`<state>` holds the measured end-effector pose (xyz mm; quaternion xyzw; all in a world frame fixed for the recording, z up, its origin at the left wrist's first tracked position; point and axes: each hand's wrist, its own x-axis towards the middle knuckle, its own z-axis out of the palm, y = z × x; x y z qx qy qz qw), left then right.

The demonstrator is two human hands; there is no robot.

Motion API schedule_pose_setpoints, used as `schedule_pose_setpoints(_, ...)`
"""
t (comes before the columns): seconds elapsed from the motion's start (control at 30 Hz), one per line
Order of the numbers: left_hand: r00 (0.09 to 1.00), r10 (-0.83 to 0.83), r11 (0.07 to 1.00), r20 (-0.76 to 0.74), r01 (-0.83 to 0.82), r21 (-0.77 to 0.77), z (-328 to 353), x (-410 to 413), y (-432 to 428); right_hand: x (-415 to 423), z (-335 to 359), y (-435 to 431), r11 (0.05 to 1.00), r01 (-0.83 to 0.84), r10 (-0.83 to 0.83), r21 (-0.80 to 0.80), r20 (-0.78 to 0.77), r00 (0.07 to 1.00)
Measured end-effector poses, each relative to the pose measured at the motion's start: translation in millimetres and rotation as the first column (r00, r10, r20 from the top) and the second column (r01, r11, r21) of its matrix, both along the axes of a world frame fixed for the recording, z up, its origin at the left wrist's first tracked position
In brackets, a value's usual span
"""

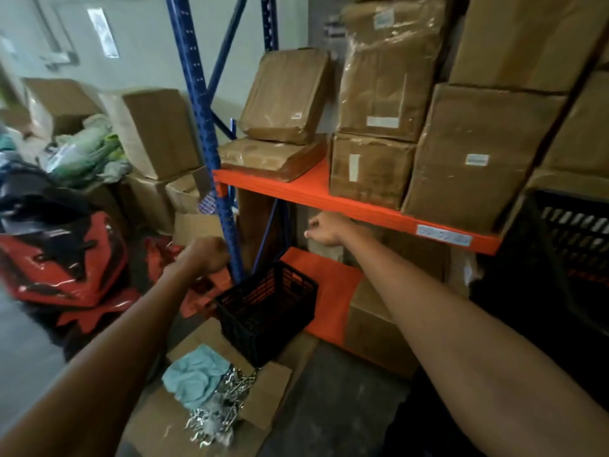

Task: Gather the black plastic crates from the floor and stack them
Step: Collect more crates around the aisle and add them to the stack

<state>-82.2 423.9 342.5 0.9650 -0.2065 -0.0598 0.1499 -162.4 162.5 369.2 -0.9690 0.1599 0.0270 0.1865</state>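
A black slotted plastic crate sits tilted on a cardboard box at the foot of the shelving. Another black crate stands at the right edge of the view, partly cut off. My left hand hovers above and to the left of the tilted crate, fingers curled, holding nothing. My right hand reaches out beyond the crate, just under the orange shelf beam, with its fingers loosely curled and empty. Both arms are stretched forward, and neither hand touches a crate.
A blue rack upright rises between my hands. The orange shelf carries several brown cartons. An open box with a teal cloth and metal clips lies below the crate. Red plastic parts and more cartons crowd the left.
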Motion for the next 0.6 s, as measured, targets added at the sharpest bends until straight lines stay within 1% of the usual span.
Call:
schedule_pose_setpoints(0.07,0.996,0.058,0.998,-0.069,-0.058,0.002,-45.4,25.1,28.1,32.5,-54.6,17.0,0.999,-0.004,0.008,0.049,-0.071,0.997)
schedule_pose_setpoints(0.17,0.969,0.145,0.989,-0.199,-0.149,-0.004,-114.9,40.1,52.8,57.7,-131.0,27.1,0.998,-0.006,0.020,0.069,-0.202,0.979)
schedule_pose_setpoints(0.23,0.920,0.210,0.976,-0.332,-0.217,0.016,-165.7,53.5,64.3,79.5,-182.6,30.8,0.996,0.003,0.024,0.085,-0.313,0.949)
schedule_pose_setpoints(0.3,0.859,0.260,0.959,-0.441,-0.282,0.016,-201.2,56.0,66.8,87.8,-220.3,27.3,0.996,0.022,0.014,0.089,-0.383,0.924)
schedule_pose_setpoints(0.37,0.803,0.321,0.934,-0.501,-0.355,0.031,-243.2,82.2,64.3,121.5,-264.0,18.2,0.995,0.022,0.023,0.100,-0.429,0.903)
schedule_pose_setpoints(0.43,0.753,0.353,0.910,-0.555,-0.415,0.016,-275.1,104.1,55.5,149.3,-297.3,5.6,0.993,0.023,0.031,0.115,-0.442,0.897)
schedule_pose_setpoints(0.5,0.676,0.395,0.869,-0.622,-0.494,0.016,-323.8,146.5,36.1,204.1,-346.0,-17.4,0.994,0.012,0.042,0.113,-0.458,0.888)
schedule_pose_setpoints(0.53,0.649,0.402,0.850,-0.647,-0.526,0.000,-334.0,155.4,30.0,216.7,-359.2,-26.0,0.993,0.020,0.036,0.119,-0.447,0.894)
schedule_pose_setpoints(0.6,0.594,0.427,0.807,-0.682,-0.590,-0.008,-383.6,196.9,4.3,273.0,-410.2,-54.0,0.991,0.019,0.041,0.131,-0.438,0.898)
